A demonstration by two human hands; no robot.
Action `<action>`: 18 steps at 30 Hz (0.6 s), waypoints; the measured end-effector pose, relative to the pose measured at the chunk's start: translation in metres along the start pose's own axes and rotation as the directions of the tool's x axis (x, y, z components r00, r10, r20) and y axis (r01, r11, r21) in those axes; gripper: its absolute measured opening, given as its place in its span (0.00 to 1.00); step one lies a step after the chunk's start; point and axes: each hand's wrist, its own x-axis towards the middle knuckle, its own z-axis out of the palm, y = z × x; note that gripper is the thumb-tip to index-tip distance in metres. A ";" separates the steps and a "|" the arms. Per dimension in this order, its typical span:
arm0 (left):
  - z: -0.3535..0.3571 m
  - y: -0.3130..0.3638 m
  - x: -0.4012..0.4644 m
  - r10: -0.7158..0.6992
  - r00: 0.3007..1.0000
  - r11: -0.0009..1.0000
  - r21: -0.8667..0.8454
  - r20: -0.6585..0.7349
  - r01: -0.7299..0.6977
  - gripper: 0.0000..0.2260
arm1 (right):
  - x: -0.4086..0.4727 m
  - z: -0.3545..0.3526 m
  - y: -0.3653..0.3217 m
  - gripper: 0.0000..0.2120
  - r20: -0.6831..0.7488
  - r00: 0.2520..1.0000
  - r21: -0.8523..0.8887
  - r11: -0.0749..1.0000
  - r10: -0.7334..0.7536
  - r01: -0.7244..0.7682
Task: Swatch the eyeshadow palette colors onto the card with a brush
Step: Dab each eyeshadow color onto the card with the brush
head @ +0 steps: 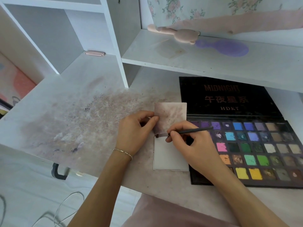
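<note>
Two hands: both over the desk (68,122), meeting at the card, forearms coming in from the bottom edge.
Left hand (133,131): thumb and fingers pinch the left edge of the upper card (171,116), a smudged purple-grey sheet lifted at a tilt; thin bracelet (123,152) on the wrist.
Right hand (188,143): fingers curled round the brush (191,131), pen-style grip, handle pointing right over the palette.
Brush tip: dark, touching the top left corner of the lower card (170,158), where a short dark stroke shows.
Lower card: white, lying flat on the desk, just beside the palette's left edge, mostly unmarked below the stroke.
Eyeshadow palette (255,153): open, right of the cards, rows of purple, blue, green, yellow, pink and brown pans; black lid (227,97) laid back, lettering MIDNIGHT and HDKT.
Desk: white, stained with purplish powder left of the cards.
Shelf (213,61): above the palette, holds a pink bear-shaped item (178,35) and a purple brush (226,47) lying flat.
</note>
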 end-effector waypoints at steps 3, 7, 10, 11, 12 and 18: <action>0.000 0.000 0.000 0.006 1.000 1.000 0.007 -0.011 -0.006 0.04 | 0.000 0.000 -0.001 0.07 0.015 1.000 -0.004 1.000 0.003 -0.003; 0.000 -0.001 0.000 -0.001 1.000 1.000 0.009 -0.006 0.001 0.03 | 0.000 0.000 -0.001 0.07 0.019 1.000 -0.038 0.999 0.005 -0.004; 0.001 -0.001 0.000 -0.008 1.000 1.000 0.012 -0.021 0.008 0.03 | 0.000 0.000 -0.002 0.09 0.026 0.999 -0.042 0.999 0.019 -0.018; 0.001 -0.001 0.000 -0.006 1.000 1.000 0.014 -0.021 0.007 0.03 | 0.000 0.000 -0.002 0.10 0.031 0.999 -0.040 0.999 0.021 -0.020; 0.001 -0.001 0.000 -0.003 1.000 1.000 0.016 -0.018 0.004 0.03 | -0.001 0.000 -0.002 0.10 0.033 0.999 -0.039 0.999 0.023 -0.021; 0.000 -0.001 0.000 0.007 1.000 1.000 0.013 -0.014 -0.007 0.03 | 0.001 0.000 -0.003 0.10 0.016 0.999 -0.051 0.998 0.041 -0.040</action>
